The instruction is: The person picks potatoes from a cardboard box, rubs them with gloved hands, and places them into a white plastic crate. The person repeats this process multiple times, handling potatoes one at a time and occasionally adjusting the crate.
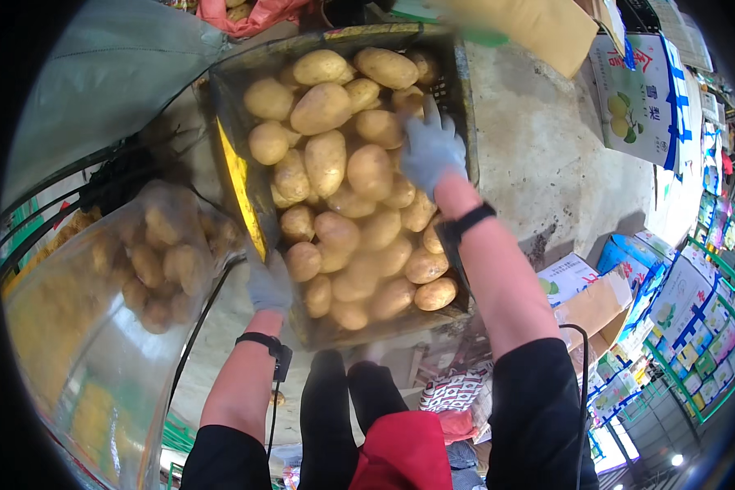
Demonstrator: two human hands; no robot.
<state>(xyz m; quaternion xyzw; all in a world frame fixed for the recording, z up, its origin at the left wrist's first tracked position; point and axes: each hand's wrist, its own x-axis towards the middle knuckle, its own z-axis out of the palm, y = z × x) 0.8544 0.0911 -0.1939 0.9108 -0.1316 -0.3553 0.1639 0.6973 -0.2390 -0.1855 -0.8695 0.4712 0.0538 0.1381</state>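
A worn crate (242, 184) with a yellow stripe on its left wall holds many potatoes (326, 162) in front of me. My right hand (435, 150), in a pale grey-blue glove, is inside the crate by its right wall, fingers spread beside the potatoes; nothing is plainly held in it. At the crate's lower left edge is my left hand (269, 282), gloved too, its fingers against the wall; whether they grip it is unclear. Left of the crate, a clear plastic bag (177, 245) also contains potatoes. Part of the picture over the lower potatoes is hazy.
Printed fruit cartons (634, 101) stand on the right, with an opened cardboard box (594, 306) below them. A brown cardboard piece (527, 30) juts in at the top. Near the top left lies a red plastic bag (251, 18). Grey sheeting (116, 73) covers the upper left.
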